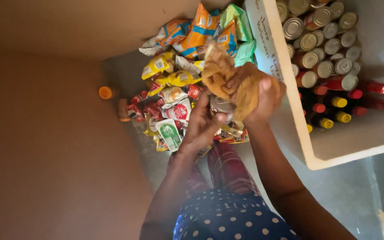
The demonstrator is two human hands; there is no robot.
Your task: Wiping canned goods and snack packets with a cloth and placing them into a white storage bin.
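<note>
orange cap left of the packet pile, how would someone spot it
Start at the packet pile on the floor and go to its left edge. The orange cap lies there alone against the brown wall: small, round, plain orange, unlike the crinkled printed packets.

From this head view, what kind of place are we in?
Probably a small shop's stockroom or a home pantry. A white shelf holds rows of tin cans and capped bottles, snack and sachet packets lie heaped on the floor, and the hands wipe a can with a brown cloth.

Left hand (200, 122) holding tin (222, 106), right hand (263, 95) gripping cloth (220, 71)
</note>
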